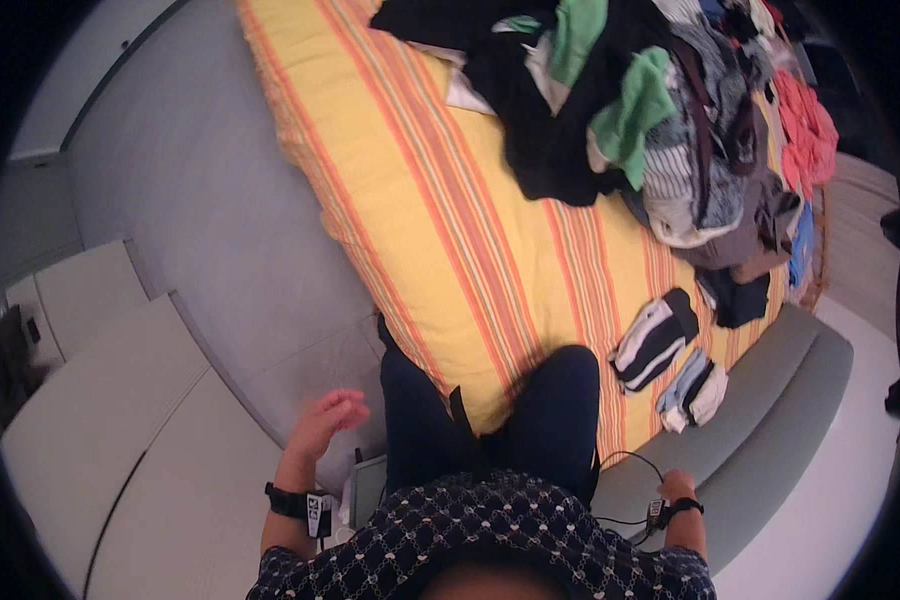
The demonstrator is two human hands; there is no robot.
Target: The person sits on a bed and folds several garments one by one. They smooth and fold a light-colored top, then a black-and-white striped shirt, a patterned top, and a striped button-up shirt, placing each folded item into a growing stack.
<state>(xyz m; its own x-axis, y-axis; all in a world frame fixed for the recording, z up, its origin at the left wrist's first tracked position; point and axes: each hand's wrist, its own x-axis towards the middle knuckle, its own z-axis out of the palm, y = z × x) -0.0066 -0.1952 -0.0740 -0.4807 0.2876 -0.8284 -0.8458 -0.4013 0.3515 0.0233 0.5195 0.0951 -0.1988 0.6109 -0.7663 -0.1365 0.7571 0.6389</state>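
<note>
My left hand is lifted over the grey floor, left of my knees. It is slightly blurred, with loosely bent fingers and nothing in it. On the right, my right hand is at the padded grey-green headboard; its fingers are mostly hidden, and a thin black cable runs up close to it. Near that hand lie a small bundle of rolled light-blue, black and pale socks and a folded black-and-white striped garment. Both rest on the yellow striped bedspread.
A large heap of loose clothes covers the bed's upper right, with a black garment and green-and-white pieces at its near side. Dark folded cloth lies by the headboard. White cabinets stand to the left.
</note>
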